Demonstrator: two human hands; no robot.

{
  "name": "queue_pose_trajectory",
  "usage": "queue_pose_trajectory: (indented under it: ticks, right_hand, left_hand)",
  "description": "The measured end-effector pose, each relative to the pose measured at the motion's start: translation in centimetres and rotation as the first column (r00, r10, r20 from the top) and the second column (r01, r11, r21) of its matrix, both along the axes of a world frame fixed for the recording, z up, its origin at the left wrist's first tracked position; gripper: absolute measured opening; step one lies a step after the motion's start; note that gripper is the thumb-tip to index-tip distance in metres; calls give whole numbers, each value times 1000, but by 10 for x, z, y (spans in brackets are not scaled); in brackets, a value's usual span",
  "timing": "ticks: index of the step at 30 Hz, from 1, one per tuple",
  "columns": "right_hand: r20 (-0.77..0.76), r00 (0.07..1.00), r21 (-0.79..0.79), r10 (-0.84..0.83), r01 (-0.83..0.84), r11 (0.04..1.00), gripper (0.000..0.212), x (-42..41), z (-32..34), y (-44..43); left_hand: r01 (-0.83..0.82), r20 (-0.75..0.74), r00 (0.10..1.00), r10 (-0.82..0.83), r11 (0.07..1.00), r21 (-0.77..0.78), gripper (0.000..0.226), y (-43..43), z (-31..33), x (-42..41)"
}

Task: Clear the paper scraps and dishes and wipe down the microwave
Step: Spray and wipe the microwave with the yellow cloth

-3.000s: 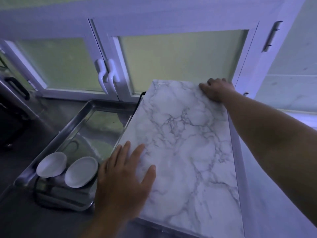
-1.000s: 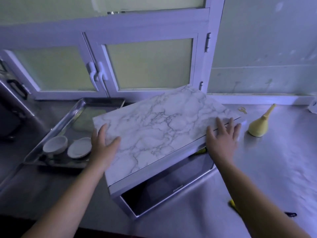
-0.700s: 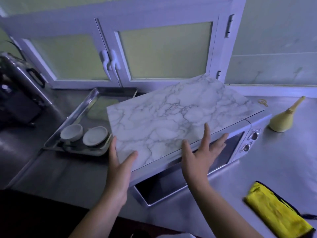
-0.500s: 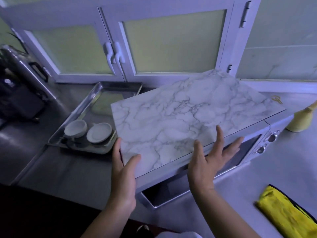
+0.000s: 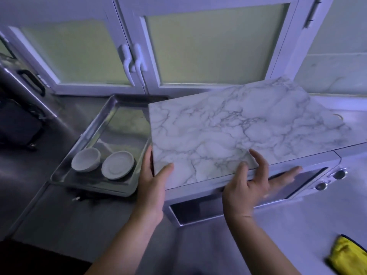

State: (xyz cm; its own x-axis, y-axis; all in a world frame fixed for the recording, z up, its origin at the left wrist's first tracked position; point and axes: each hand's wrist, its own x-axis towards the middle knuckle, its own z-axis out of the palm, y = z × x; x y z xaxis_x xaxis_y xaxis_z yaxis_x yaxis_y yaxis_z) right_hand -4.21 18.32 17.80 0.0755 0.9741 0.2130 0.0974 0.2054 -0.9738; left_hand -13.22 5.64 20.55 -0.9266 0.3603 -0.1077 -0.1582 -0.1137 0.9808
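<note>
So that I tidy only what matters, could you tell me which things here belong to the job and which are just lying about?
Job: microwave; left white dish and right white dish on the metal tray; yellow cloth, likely for wiping.
Lying about: the tray itself; black appliance at far left.

Marble-print microwave top (image 5: 238, 132), smooth, faint sheen. Metal tray (image 5: 95, 132), glossy, reflective. Steel counter (image 5: 198, 245), dull, brushed. White bowls (image 5: 86, 162), matt. Yellow cloth (image 5: 349, 255), soft fabric.
</note>
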Motion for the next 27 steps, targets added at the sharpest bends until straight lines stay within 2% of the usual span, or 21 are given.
queue_pose_trajectory:
  ticks: [5, 9, 11, 15, 18, 20, 22, 24, 27]
  right_hand:
    - [19, 994, -79, -108, 110, 991, 33, -52, 8, 7]
    - [56, 980, -121, -193, 198, 973, 41, -93, 20, 13]
    - [148, 978, -186, -148, 174, 967, 44, -110, 24, 21]
    - [360, 931, -343, 58, 74, 937, 47, -120, 31, 33]
    - [395, 899, -305, 188, -64, 950, 54, -99, 26, 31]
    - [338, 904, -219, 261, -194, 956, 60, -66, 14, 23]
    - [267, 910, -196, 316, -270, 943, 64, -25, -4, 6]
    - [283, 904, -264, 319, -247, 933, 61, 11, -29, -18]
    - [309, 918, -414, 249, -105, 904, 41, 47, -66, -60]
  left_hand:
    - [86, -39, 995, -88, 996, -36, 50, 18, 2, -61]
    - [174, -24, 984, -177, 982, -76, 62, 36, 0, -120]
    - [200, -16, 979, -202, 976, -85, 62, 47, 0, -146]
    - [252, -73, 962, -263, 958, -135, 54, 60, 4, -174]
    - [253, -98, 957, -273, 951, -178, 57, 57, -2, -177]
    - [234, -100, 963, -251, 960, -156, 38, 53, -6, -175]
    - [205, -112, 969, -219, 971, -123, 19, 51, -8, -172]
    - [191, -120, 972, -200, 978, -82, 18, 50, -9, -168]
    - [181, -104, 978, -181, 983, -8, 21, 48, -12, -163]
